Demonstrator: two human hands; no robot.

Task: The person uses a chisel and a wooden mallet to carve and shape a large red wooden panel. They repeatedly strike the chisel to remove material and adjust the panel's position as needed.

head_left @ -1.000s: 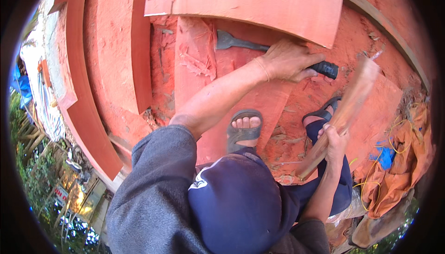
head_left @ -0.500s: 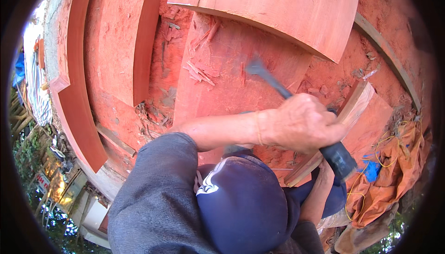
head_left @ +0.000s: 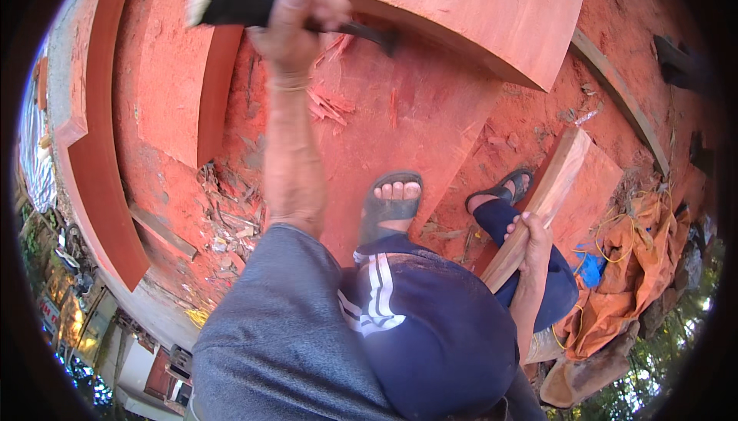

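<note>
Chisel (head_left: pixel 238 3) and wooden bar (head_left: pixel 551 183) were gripped
The left hand (head_left: pixel 298 23) clenched the chisel left of the curved wooden block (head_left: pixel 469 14); the right hand (head_left: pixel 532 243) wrapped the bar nearer the person.

Wood scraps (head_left: pixel 234 229), curved timber (head_left: pixel 105 206) on reddish ground (head_left: pixel 619 44)

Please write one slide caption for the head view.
Left hand gripping a black-handled tool, right hand holding a wooden bar, among reddish timbers.
</note>
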